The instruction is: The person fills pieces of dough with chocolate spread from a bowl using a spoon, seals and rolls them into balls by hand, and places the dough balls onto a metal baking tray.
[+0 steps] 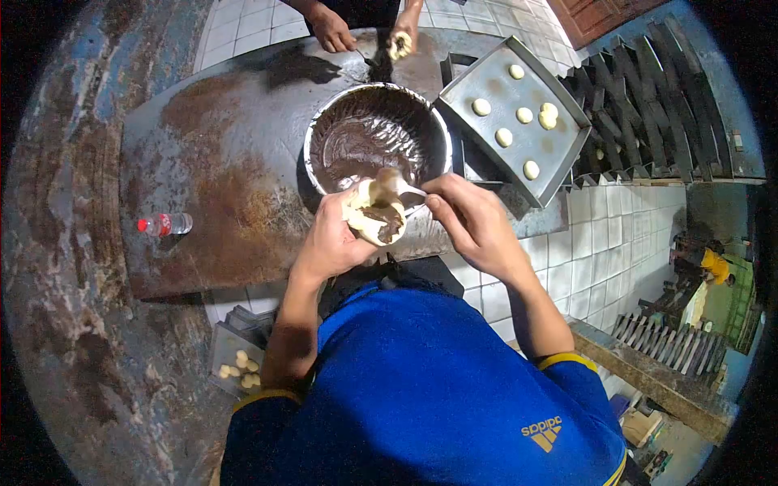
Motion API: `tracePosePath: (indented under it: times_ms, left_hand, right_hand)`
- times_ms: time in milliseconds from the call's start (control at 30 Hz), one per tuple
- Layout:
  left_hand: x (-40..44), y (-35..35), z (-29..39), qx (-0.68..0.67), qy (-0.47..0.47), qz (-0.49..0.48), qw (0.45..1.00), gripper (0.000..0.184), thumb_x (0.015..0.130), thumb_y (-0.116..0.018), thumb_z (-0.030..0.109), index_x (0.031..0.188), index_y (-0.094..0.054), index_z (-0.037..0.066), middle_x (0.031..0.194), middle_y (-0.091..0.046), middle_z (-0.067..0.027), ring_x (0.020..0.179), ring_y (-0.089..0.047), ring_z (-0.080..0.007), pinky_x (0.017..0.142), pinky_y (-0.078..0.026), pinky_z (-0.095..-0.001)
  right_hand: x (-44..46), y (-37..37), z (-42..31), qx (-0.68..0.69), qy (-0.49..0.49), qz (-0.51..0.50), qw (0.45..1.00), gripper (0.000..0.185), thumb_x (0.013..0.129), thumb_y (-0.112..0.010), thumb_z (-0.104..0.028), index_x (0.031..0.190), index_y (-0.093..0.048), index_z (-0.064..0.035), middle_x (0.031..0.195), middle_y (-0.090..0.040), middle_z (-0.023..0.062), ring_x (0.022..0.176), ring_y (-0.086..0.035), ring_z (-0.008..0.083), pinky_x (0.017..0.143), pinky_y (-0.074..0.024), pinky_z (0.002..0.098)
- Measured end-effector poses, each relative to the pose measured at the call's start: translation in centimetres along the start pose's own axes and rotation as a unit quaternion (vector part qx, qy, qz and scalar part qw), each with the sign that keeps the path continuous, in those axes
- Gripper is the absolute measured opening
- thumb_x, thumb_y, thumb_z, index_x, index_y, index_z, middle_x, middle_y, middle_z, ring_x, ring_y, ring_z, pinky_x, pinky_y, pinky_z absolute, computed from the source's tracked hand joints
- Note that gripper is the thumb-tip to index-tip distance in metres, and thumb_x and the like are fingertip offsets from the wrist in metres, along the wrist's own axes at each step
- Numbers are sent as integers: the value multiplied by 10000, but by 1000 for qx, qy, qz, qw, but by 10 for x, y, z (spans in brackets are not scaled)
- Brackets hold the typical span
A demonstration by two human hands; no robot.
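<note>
My left hand (334, 236) is cupped around a piece of pale dough (355, 212), opened out with dark brown filling inside it. In my right hand (474, 212) a spoon (412, 191) is pinched by its handle, its blurred bowl end over the dough. Both hands are above the near rim of a large round bowl (444, 134). Glossy chocolate-coloured paste (356, 150) coats the bowl's bottom and walls.
A metal tray (486, 134) with several dough balls stands right of the bowl. Across the table (194, 162), another person's hands (331, 31) hold a utensil and filled dough. A water bottle (166, 224) lies left; more dough balls (241, 366) sit lower left. Stacked trays (648, 105) stand right.
</note>
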State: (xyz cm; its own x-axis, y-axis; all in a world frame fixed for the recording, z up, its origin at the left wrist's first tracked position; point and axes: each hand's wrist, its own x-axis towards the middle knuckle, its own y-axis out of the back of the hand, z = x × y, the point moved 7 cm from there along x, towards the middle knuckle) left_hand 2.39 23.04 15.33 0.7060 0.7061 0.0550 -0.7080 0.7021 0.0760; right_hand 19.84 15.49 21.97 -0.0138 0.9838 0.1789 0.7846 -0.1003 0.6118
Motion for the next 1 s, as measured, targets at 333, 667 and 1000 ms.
tracePosePath:
  times_ms: [333,667,1000]
  left_hand:
    - [-4,19,16,38,-66,15,997,456,772,-784,65,1202,-680,-42,1009,-776,-136,913,-745,-171,861,-567,-318]
    - [-12,23,1,-36,-91,46,994,445,805,-700,104,1217,-668,-60,1113,-741,-125,999,-719,-201,909,-564,-316]
    - [-2,22,-19,-85,-17,116,989,461,812,-750,2,1256,-637,-51,1149,-731,-97,1048,-692,-156,964,-528,-293]
  right_hand:
    - [12,-6,-22,-158,53,-71,983,150,978,-699,-99,1111,-693,-30,942,-660,144,771,-682,380,647,-545,457]
    - [7,11,-1,-175,25,-43,983,159,986,-679,-162,1109,-659,-63,926,-627,150,814,-682,399,677,-553,481]
    - [-70,-4,99,643,-306,-96,696,325,1110,-553,-420,1117,-609,-100,801,-494,-21,523,-292,30,439,-205,196]
